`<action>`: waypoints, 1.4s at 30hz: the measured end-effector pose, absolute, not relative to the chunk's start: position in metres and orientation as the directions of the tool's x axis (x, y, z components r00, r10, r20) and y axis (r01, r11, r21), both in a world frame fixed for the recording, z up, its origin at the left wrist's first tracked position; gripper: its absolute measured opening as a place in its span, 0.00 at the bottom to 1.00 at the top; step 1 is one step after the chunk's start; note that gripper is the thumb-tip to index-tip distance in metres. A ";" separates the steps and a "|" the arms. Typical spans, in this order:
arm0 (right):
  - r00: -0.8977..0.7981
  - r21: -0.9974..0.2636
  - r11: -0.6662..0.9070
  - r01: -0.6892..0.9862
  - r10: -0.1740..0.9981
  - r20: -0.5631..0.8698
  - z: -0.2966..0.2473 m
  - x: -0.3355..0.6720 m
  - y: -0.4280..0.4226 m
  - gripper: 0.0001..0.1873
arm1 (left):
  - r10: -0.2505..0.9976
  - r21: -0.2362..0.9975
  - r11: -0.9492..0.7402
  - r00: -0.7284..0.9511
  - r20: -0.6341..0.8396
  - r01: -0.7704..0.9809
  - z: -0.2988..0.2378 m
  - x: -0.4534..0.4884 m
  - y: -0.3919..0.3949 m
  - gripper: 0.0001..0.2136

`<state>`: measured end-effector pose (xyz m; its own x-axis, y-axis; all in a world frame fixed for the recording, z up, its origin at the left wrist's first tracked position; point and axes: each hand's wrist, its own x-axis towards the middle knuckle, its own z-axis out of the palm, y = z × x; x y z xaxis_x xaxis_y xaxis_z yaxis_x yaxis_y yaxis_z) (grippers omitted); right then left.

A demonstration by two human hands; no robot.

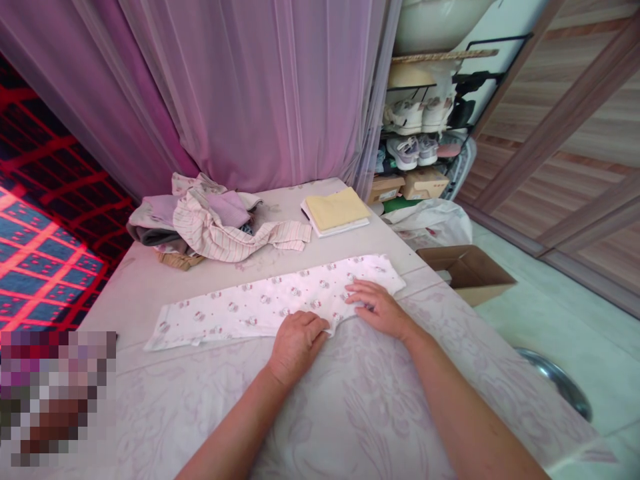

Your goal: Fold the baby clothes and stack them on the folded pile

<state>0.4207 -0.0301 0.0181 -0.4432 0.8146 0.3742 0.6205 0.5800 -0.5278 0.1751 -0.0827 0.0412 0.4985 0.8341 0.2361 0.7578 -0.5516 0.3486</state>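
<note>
A long folded pair of white printed pants [270, 300] lies slantwise across the table, patterned with small figures. My left hand [300, 341] is at its near edge, fingers closed on the fabric around the middle, where the edge puckers a little. Farther right, my right hand [381, 311] rests on the cloth with its fingers stretched out and slightly apart. The undersides of both hands are hidden.
Behind the pants, a heap of crumpled clothes [215, 217] sits at the left, beside a yellow folded cloth [337, 208] atop white ones. Purple curtains [270, 93] hang behind the table [320, 413]. On the right are a shoe rack [425, 130], an open cardboard box [470, 273] and a metal basin [560, 380].
</note>
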 end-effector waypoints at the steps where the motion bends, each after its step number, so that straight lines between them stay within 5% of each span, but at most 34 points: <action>1: -0.444 -0.527 0.581 0.620 0.814 0.375 0.018 0.421 -0.030 0.15 | 0.835 0.353 -0.550 0.494 0.241 0.757 0.041 0.175 -0.083 0.05; 18: -0.448 -0.525 0.584 0.619 0.812 0.375 0.015 0.421 -0.029 0.14 | 0.776 0.362 -0.629 0.527 0.347 0.688 0.032 0.171 -0.088 0.09; 33: -0.467 -0.596 0.551 0.584 0.829 0.309 0.020 0.425 -0.030 0.18 | 0.832 0.387 -0.554 0.507 0.226 0.737 0.043 0.176 -0.093 0.03; 42: -0.546 -0.485 0.617 0.619 0.783 0.298 0.044 0.392 -0.052 0.16 | 0.875 0.538 -0.481 0.413 0.252 0.692 0.039 0.173 -0.088 0.06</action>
